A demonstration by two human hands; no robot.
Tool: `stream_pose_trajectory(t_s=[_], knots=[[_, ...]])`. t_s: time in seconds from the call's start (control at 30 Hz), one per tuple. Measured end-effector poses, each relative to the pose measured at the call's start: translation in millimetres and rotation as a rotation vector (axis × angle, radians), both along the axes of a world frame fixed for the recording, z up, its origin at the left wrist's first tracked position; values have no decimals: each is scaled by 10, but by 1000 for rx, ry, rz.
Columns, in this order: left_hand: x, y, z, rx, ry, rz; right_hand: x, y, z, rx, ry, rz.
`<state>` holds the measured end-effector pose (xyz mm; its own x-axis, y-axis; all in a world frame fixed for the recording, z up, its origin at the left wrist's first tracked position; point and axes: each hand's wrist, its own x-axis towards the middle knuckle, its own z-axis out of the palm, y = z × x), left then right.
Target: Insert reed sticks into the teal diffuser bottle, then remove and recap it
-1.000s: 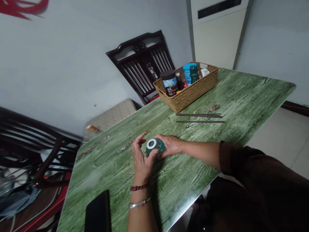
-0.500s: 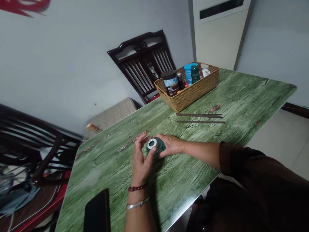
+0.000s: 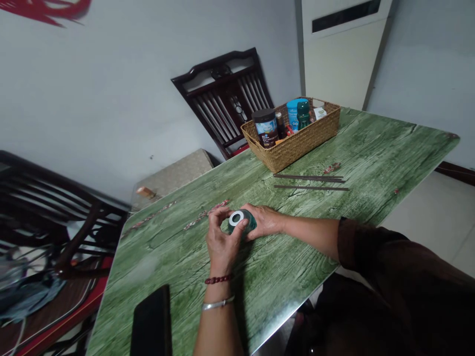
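A small teal glass bottle [image 3: 252, 226] is tilted above the green table, its mouth with a white ring collar [image 3: 236, 218] facing up toward me and to the left. My right hand [image 3: 265, 221] wraps the bottle's body from the right, its fingers partly hidden behind the glass. At the collar end, my left hand [image 3: 222, 240] has its thumb on the near edge of the ring and its other fingers curled round the far side. Several thin dark sticks [image 3: 310, 188] lie on the table beyond my hands.
Behind the sticks stands a wicker basket [image 3: 297, 153] holding a brown jar [image 3: 265, 127], a blue container and a green bottle. A black phone-like slab [image 3: 151, 321] lies at the near left. Dark wooden chairs [image 3: 222, 94] stand past the table's [image 3: 178, 267] far and left edges.
The view has shifted slightly, so things sit a little farther right. My left fingers have curled in closer around the collar; the right hand keeps its hold on the bottle.
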<state>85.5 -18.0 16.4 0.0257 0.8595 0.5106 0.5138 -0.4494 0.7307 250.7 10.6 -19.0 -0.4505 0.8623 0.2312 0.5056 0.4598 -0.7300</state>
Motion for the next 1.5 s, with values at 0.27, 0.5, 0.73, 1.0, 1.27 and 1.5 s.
stream_pose_trajectory(t_s=[0.27,0.5,0.73,1.0,1.27,1.5], knots=[[-35,44,-61,-21,-6,-10,13,-5,15,-29,52,-5],[22,25,23,-77,-64,-35,-8,-17,-18,-37,135,2],[-216,-197,195,-324,-631,62,133,11,183,-154,329,-128],[-334,-598,-42,-663,-1020,-102,628,-182,546,-378,852,-130],[-143,-558,-233,-599,-690,6,467,-464,28,-591,697,-168],[-104,-527,-256,-591,-625,47,418,-432,-84,-510,631,-183]])
